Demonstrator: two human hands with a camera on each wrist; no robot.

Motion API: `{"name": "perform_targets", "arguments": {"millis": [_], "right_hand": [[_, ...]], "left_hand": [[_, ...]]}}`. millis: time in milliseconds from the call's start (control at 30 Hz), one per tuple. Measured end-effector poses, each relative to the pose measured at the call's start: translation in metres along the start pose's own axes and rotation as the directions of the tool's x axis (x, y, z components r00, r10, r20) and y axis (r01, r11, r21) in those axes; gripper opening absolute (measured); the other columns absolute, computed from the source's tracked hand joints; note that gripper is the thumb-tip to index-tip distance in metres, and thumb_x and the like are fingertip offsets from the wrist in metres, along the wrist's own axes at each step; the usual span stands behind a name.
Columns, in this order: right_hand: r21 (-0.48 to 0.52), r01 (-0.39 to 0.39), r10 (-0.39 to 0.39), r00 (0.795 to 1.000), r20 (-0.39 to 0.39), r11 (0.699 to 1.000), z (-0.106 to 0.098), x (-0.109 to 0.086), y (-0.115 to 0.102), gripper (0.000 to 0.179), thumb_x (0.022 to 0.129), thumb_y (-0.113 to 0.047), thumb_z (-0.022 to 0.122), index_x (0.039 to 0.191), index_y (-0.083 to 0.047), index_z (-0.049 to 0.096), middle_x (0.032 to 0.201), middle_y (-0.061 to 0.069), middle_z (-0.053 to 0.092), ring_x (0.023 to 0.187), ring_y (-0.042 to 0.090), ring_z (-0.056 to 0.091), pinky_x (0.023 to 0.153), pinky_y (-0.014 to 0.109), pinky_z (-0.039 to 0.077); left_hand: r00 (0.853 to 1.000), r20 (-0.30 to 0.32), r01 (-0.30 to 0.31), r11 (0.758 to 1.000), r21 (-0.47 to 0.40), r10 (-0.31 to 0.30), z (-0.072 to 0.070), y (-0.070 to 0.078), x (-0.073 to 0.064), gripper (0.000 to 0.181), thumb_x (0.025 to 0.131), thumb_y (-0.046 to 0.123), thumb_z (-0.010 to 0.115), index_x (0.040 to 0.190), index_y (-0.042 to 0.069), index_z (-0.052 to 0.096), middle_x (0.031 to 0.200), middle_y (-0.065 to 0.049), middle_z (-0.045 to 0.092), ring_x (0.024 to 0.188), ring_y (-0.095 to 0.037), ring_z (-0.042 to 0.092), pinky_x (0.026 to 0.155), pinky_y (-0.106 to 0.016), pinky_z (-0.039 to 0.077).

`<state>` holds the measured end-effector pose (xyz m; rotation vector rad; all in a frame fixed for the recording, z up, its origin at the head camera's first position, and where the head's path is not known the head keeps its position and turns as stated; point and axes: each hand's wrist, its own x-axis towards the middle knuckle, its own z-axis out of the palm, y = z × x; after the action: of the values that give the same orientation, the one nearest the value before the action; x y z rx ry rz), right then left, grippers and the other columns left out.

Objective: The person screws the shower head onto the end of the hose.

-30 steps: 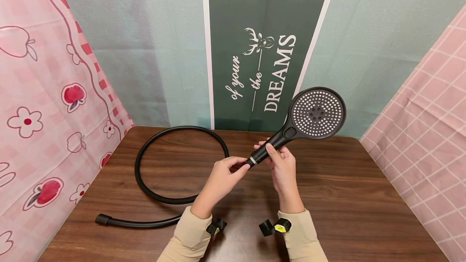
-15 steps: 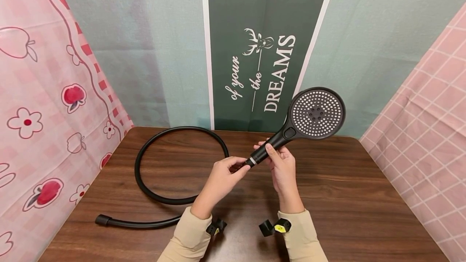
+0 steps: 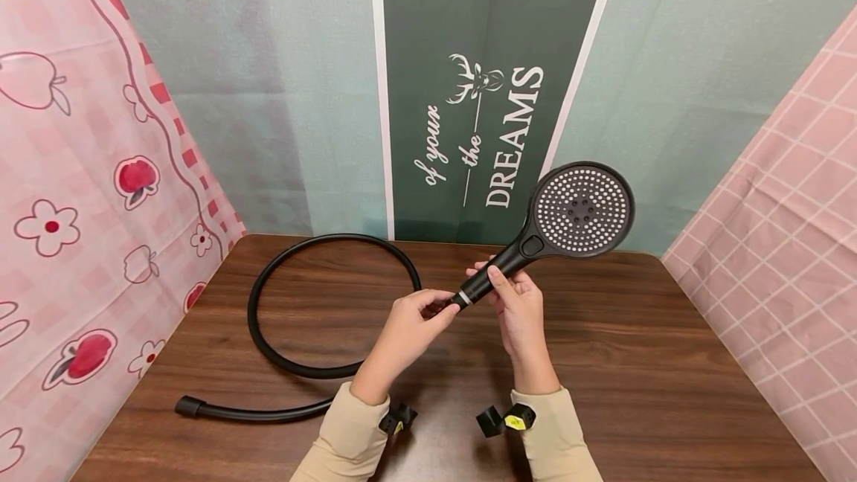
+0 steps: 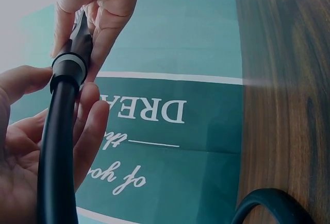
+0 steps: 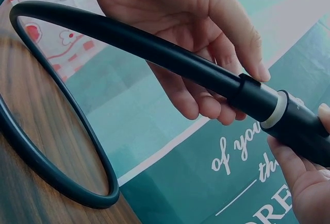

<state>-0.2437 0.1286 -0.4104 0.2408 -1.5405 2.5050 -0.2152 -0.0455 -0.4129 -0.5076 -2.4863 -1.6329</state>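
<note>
A black hand shower (image 3: 582, 209), its round face dotted with pale nozzles, is raised over the table. My right hand (image 3: 522, 311) grips its handle (image 3: 492, 279), thumb on the near side. At the handle's lower end, my left hand (image 3: 411, 322) pinches the end fitting (image 5: 252, 96) of a black shower hose (image 4: 55, 152). Fitting and handle meet in line, with a pale ring (image 5: 278, 109) showing between them. The hose runs back under my left palm and wrist, partly hidden in the head view.
The hose loops across the left of the brown wooden table (image 3: 623, 385); its free end (image 3: 190, 405) lies near the front left. A green printed cloth (image 3: 495, 6) hangs behind. Pink patterned cloths (image 3: 60, 192) flank both sides.
</note>
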Motion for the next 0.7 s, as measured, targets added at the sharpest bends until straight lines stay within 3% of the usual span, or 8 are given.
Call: {"name": "perform_targets", "arguments": {"millis": [700], "right_hand": [[-0.004, -0.001, 0.001, 1.0, 0.008, 1.0, -0.0011, -0.0002, -0.0003, 0.008, 0.1, -0.01, 0.058, 0.107, -0.008, 0.062, 0.096, 0.001, 0.076, 0.093, 0.013, 0.075, 0.086, 0.028, 0.058]], "left_hand": [[1.0, 0.005, 0.019, 1.0, 0.001, -0.019, 0.0011, 0.002, 0.0001, 0.024, 0.095, 0.024, 0.067, 0.113, 0.009, 0.074, 0.099, -0.005, 0.073, 0.086, -0.015, 0.065, 0.075, -0.024, 0.053]]}}
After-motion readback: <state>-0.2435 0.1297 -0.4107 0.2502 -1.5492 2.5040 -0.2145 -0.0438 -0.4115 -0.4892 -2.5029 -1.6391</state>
